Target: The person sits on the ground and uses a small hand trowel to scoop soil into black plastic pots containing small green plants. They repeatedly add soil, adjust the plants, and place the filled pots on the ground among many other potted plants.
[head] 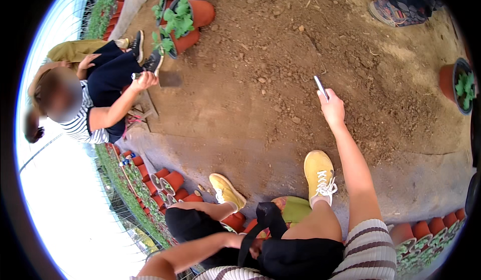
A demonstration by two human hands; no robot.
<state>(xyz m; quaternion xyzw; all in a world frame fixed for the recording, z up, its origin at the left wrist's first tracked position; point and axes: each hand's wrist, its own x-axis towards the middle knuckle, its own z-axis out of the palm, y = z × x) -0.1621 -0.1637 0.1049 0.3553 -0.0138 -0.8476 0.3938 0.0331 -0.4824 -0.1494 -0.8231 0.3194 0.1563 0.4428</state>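
Note:
My right hand [332, 109] grips a slim silver metal handle [320, 86] above the loose brown soil [289, 103]. What the handle's far end joins is hard to make out against the soil. A thin bent wire-like piece [324, 69] shows just past its tip. My left hand [256, 247] rests low at my lap, partly hidden by a black fabric strap [246, 248], so its fingers cannot be read. Beneath my legs is a green and patterned seat or cushion [295, 209]. My yellow shoes [318, 171] stand wide apart at the soil's near side.
At left a seated person in stripes [109, 118] holds a tool with a blurred blade [171, 79]. Potted leafy plants [180, 16] lie tipped near that person. Another potted plant [463, 84] is at right, below a person's patterned shoe [398, 13]. Terracotta-coloured pots [421, 230] line the near edge.

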